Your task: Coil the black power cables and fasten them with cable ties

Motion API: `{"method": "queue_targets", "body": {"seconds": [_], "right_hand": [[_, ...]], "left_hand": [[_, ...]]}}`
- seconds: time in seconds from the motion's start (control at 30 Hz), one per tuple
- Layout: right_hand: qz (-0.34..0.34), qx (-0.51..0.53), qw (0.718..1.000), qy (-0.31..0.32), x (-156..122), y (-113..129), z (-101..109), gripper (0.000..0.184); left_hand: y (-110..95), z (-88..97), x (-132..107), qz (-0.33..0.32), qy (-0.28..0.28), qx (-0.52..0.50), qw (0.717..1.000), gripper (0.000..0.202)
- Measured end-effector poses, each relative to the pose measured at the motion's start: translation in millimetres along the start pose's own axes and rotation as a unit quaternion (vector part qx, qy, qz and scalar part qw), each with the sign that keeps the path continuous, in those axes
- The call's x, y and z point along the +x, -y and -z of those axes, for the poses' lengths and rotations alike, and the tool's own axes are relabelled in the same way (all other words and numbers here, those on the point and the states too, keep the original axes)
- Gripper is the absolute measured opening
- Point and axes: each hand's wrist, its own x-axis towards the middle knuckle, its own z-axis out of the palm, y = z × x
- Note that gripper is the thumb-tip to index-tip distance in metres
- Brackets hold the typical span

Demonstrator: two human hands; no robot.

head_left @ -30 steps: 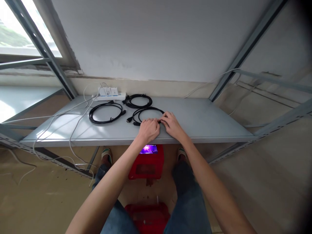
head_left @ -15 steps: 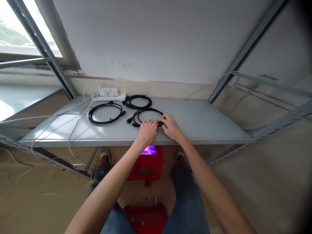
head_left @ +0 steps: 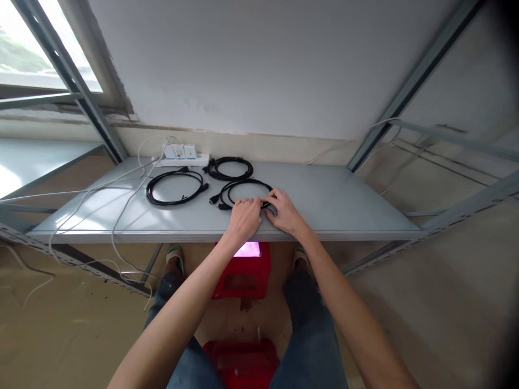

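A coiled black cable [head_left: 252, 181] lies on the grey metal shelf [head_left: 332, 200], its plug ends resting at the left of the loop. Both my hands are at the near right part of this coil. My left hand [head_left: 245, 215] is closed round the cable, fingers curled over it. Beside it, my right hand [head_left: 284, 210] pinches the same stretch with thumb and forefinger; the exact grip is partly hidden by the fingers. Behind it lies a second black coil [head_left: 230, 160], and to the left a third coil [head_left: 168, 203] with a small tie at its near side.
A white power strip [head_left: 190, 160] with plugged-in adapters stands at the shelf's back left. White cords [head_left: 121, 216] run from there over the front edge. Below the shelf is a red stool [head_left: 259, 275] bearing a lit screen [head_left: 248, 249]. Metal uprights [head_left: 413, 86] flank the shelf.
My right thumb and fingers have shifted slightly at the cable and show a wider gap below. My left hand stays nearly in place. The screen below has turned from purple to pale pink.
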Motion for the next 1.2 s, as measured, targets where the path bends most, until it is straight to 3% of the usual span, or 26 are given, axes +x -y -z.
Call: {"method": "queue_targets", "body": {"seconds": [0.37, 0.83, 1.2], "right_hand": [[-0.032, 0.008, 0.999, -0.001, -8, 6, 1, 0.04], [-0.065, -0.013, 0.995, -0.07, -11, -3, -6, 0.024], [-0.068, 0.087, 0.991, -0.073, -7, -7, -2, 0.027]], "left_hand": [[0, -2.9, 1, -0.014, -0.002, 0.01, 1.0, 0.034], [-3, -5.3, 1, -0.031, -0.027, 0.006, 0.999, 0.032], [0, -3.7, -1, -0.044, -0.007, -0.009, 0.999, 0.039]]}}
